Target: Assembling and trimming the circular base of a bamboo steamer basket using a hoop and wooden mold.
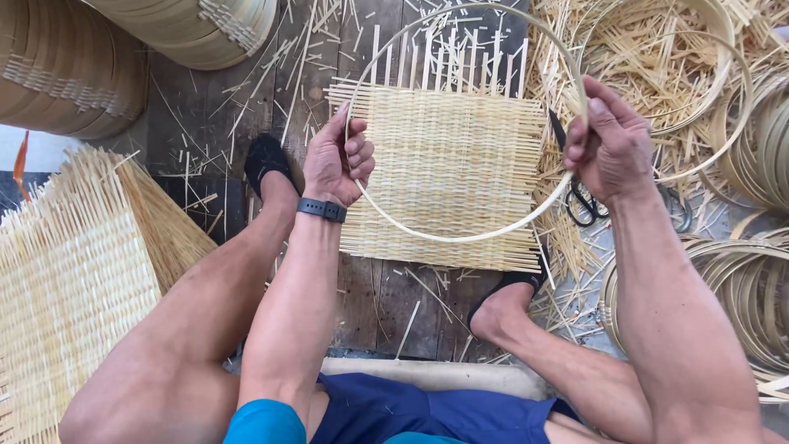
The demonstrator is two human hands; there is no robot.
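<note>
I hold a thin pale bamboo hoop (460, 237) between both hands, above a square woven bamboo mat (448, 173) lying on the dark wooden floor. My left hand (339, 160), with a dark band on its wrist, grips the hoop's left side. My right hand (610, 144) grips the hoop's right side near the top. The hoop circles most of the mat from above. Loose upright strips stick out along the mat's far edge. My two feet in black shoes rest beside the mat's left and lower right corners.
Black-handled scissors (582, 205) lie on the floor under my right wrist. Stacked bamboo hoops (744, 288) and loose strips (649, 49) fill the right side. Another woven mat (66, 279) lies at left, rolled bamboo bands (66, 74) at top left.
</note>
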